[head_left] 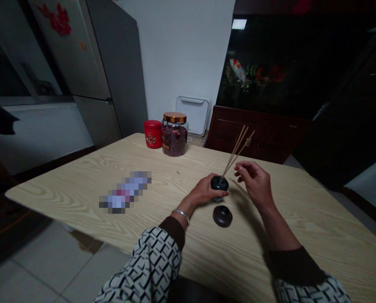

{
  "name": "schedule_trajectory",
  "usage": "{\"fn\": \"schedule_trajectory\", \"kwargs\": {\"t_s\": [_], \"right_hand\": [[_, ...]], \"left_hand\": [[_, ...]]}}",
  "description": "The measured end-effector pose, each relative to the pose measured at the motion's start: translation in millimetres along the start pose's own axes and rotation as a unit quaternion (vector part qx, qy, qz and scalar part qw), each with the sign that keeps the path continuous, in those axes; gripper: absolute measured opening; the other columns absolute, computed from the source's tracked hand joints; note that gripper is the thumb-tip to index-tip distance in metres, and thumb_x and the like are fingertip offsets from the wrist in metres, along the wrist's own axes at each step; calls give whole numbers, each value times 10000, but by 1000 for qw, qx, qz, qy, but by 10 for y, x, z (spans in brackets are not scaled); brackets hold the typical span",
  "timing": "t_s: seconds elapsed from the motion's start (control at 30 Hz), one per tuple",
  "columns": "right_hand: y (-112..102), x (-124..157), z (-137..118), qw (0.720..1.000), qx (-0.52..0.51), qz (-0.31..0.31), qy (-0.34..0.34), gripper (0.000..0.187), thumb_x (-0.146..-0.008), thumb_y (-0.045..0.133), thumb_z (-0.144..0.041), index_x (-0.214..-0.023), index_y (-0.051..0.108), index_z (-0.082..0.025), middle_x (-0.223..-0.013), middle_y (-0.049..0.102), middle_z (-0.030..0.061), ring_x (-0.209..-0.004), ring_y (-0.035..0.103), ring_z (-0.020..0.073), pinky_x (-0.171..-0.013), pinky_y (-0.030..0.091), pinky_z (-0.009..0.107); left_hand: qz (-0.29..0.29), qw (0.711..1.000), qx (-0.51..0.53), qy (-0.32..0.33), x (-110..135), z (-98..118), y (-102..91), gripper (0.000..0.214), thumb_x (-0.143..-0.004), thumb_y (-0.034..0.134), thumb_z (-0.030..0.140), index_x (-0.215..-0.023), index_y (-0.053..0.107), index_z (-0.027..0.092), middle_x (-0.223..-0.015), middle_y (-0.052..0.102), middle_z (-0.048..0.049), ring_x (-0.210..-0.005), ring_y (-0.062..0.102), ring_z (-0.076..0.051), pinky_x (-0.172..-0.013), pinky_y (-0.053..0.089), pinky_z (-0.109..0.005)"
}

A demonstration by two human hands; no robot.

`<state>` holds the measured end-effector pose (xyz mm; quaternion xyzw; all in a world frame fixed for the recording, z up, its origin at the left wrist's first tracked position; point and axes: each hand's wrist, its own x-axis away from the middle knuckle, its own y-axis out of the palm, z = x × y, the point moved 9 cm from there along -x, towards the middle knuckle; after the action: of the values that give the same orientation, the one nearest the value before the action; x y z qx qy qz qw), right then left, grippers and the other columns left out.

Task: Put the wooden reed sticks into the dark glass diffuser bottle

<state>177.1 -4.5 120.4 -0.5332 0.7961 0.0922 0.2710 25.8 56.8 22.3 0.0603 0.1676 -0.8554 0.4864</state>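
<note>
My left hand [203,189] is wrapped around a small dark glass diffuser bottle [219,183] standing on the table. Several thin reed sticks [235,153] rise from its mouth, leaning up and to the right. To the right of the sticks is my right hand [257,181], its fingers curled and thumb close to the fingertips; what they pinch, if anything, I cannot make out. Below it, more thin sticks [240,188] run partly behind the hand. A round dark cap [222,216] with a hollow in its middle lies in front of the bottle.
On the wood-grain table [162,202] stand a red canister [153,134] and a copper-lidded glass jar [174,136] of dried flowers. A blurred flat item [125,192] lies at left. Beyond are a fridge [112,67], a white panel [192,115] and a fish tank [270,63].
</note>
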Motion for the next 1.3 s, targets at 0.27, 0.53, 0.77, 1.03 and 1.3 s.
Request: {"fn": "schedule_trajectory", "kwargs": {"t_s": [0.27, 0.53, 0.77, 1.03, 1.3], "right_hand": [[-803, 73, 925, 889, 417, -138, 131, 126, -787, 660, -329, -745, 666, -210, -775, 702, 48, -723, 626, 185, -651, 437, 299], [-707, 249, 1169, 783, 540, -231, 203, 138, -801, 600, -304, -845, 695, -214, -964, 726, 92, -867, 647, 228, -667, 402, 306], [-670, 259, 1197, 790, 535, -225, 195, 129, -808, 574, -260, -816, 684, -193, -942, 727, 104, -845, 644, 217, -665, 399, 298], [-890, -27, 418, 926, 370, -46, 61, 155, -795, 637, -356, -776, 671, -206, -741, 677, 32, -672, 590, 164, -610, 422, 280], [-780, -43, -264, 957, -171, 234, 8, 238, -664, 822, -318, -781, 668, -180, -766, 654, 6, -627, 585, 92, -449, 406, 158]], "left_hand": [[-8, 1000, 5, -3, 22, 37, 0, 638, -632, 860, 375, -1181, 612, 164, -1037, 671, -89, -951, 629, -217, -879, 513, -371], [-12, 1000, 8, 0, 13, 33, 13, 634, -648, 850, 357, -1194, 598, 157, -1055, 674, -83, -967, 634, -215, -880, 513, -355], [-13, 1000, -12, 1, 0, 26, 12, 637, -647, 852, 386, -1186, 605, 153, -1043, 684, -87, -952, 631, -216, -870, 509, -359], [-9, 1000, -9, 8, 0, 23, 1, 655, -634, 859, 399, -1193, 612, 162, -1052, 676, -96, -968, 632, -233, -880, 511, -374], [-8, 1000, 0, -3, -4, 3, 0, 686, -615, 874, 403, -1201, 607, 166, -1036, 677, -88, -951, 631, -222, -860, 517, -358]]}}
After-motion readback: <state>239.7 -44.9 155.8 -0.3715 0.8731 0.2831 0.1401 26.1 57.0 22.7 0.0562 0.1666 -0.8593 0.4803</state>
